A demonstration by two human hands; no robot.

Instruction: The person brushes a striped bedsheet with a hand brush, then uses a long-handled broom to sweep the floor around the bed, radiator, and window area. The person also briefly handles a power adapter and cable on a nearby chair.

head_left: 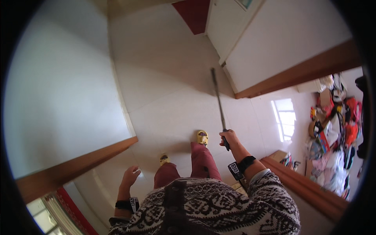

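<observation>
My right hand [231,139] is closed round the black handle of a long thin dark rod [219,102]. The rod points away from me over the floor, its dark far tip near the corner of the right-hand wall; what kind of tool it is does not show. At my left side hangs my left hand [130,176], loosely curved with its fingers apart and nothing in it. A black strap with a small patterned tag sits on each of my forearms.
Wooden door frames [274,83] stand at both sides. A white wall [66,90] runs along the left. Pale glossy tiles [164,78] lie ahead, with a red mat [194,15] at the far end. Bags and clothes [333,137] are heaped at the right. I wear yellow slippers [202,137].
</observation>
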